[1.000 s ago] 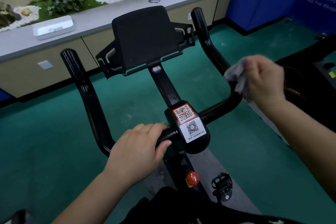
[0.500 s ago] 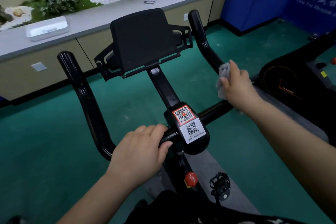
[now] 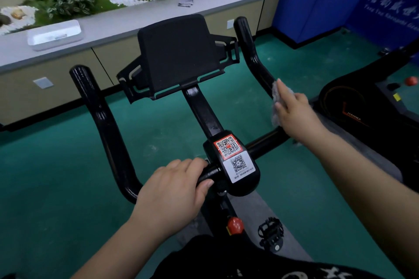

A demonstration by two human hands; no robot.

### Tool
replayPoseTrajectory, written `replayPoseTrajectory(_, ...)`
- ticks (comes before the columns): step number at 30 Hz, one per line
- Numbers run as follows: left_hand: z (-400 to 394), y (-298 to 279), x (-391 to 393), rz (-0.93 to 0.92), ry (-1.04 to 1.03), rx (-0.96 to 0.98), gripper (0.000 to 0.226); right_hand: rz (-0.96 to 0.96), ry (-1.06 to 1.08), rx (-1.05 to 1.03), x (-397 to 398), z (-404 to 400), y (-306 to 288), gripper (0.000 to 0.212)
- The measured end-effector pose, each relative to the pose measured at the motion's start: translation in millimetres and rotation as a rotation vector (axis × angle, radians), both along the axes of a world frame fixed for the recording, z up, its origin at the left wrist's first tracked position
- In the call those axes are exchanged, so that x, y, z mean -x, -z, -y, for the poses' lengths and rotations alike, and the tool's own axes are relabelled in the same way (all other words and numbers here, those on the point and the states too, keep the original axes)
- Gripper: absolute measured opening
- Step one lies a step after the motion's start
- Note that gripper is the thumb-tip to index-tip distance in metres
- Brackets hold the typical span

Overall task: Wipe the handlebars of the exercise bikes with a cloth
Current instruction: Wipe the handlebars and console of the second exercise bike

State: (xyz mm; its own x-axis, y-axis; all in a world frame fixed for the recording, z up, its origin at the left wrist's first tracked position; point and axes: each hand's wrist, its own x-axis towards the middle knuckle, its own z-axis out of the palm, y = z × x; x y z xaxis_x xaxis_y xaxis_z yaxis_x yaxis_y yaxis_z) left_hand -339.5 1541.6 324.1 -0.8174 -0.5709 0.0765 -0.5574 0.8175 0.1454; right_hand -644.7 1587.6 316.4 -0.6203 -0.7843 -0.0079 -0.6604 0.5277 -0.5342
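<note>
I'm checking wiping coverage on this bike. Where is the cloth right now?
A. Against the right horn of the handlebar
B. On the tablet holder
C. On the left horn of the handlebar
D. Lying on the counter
A: the right hand presses the grey cloth against the right horn of the handlebar, while the left hand grips the crossbar beside the QR-code housing.

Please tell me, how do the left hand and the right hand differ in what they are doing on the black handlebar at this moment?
The left hand grips the bare black handlebar near the centre clamp, fingers curled round it; the right hand lies higher up on the right arm of the bar, fingers fairly straight. The left hand holds no cloth; the right hand presses a small grey cloth against the bar. Both touch the same bike's handlebar.
</note>
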Motion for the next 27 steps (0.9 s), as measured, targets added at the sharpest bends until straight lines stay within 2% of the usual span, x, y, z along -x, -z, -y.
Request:
replayPoseTrajectory(4, -1, -1, 1, 0.012, -0.004, -0.031, 0.032, -0.137, -0.096, -0.128, 18, 56, -17, 0.058)
replayPoseTrajectory(7, 0, -2, 1, 0.013, 0.0, -0.049, 0.033, -0.208, -0.168, -0.143, 17, 80, -24, 0.055)
replayPoseTrajectory(10, 1, -3, 0, 0.007, -0.003, -0.062, 0.032, -0.21, -0.19, -0.118, 20, 62, -17, 0.049)
replayPoseTrajectory(13, 0, -4, -1, -0.003, -0.005, -0.082, 0.033, -0.21, -0.211, 0.028, 19, 22, 1, 0.044)
replayPoseTrajectory(15, 0, -6, -1, -0.023, -0.003, -0.095, 0.035, -0.121, -0.147, 0.096, 14, 8, 7, 0.043)
replayPoseTrajectory(18, 0, -5, 0, -0.037, -0.009, -0.102, 0.035, -0.091, -0.085, 0.065, 14, 17, 2, 0.055)
replayPoseTrajectory(22, 1, -5, 1, -0.019, -0.014, -0.063, 0.03, -0.087, -0.155, -0.045, 17, 61, -21, 0.081)
replayPoseTrajectory(25, 1, -3, -2, -0.012, -0.027, -0.047, 0.027, 0.007, -0.106, 0.01, 17, 82, -31, 0.084)
replayPoseTrajectory(27, 1, -3, -2, -0.015, -0.028, -0.039, 0.028, -0.023, -0.049, 0.042, 18, 77, -30, 0.077)
